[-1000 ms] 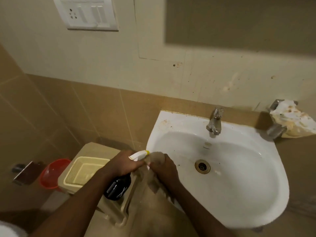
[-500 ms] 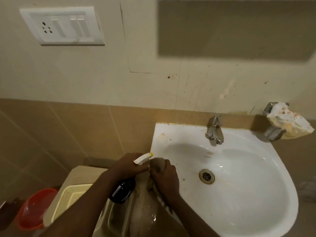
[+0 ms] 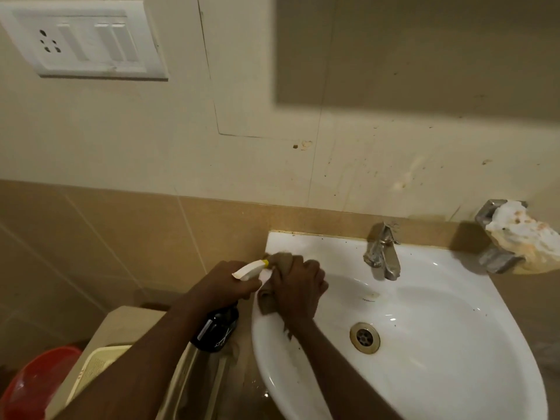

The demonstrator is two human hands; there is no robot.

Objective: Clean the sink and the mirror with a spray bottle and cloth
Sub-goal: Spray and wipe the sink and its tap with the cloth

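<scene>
Both hands have travelled from the sink's near-left rim up toward its back-left corner since half a second ago, and the view has tipped upward, bringing more of the wall and the switch plate (image 3: 81,40) into frame. The right hand (image 3: 298,286) bunches a brown cloth (image 3: 280,259) in clenched fingers and presses it onto the left rim of the white sink (image 3: 454,344), near that corner. The left hand (image 3: 224,283) grips the neck of the spray bottle (image 3: 216,331), fingers wrapped at the trigger; its white head with yellow nozzle tip sits just beside the cloth, while the dark body hangs outside the rim. Specks of grime dot the rim along the wall and the basin beside the drain (image 3: 364,337). The tap (image 3: 382,253) stands at the back edge. The mirror is not in view; only a dark block shows on the wall above.

The nozzle points almost into the cloth hand, so a squeeze now would likely wet knuckles rather than porcelain. A wide swipe could also clip the tap.
</scene>
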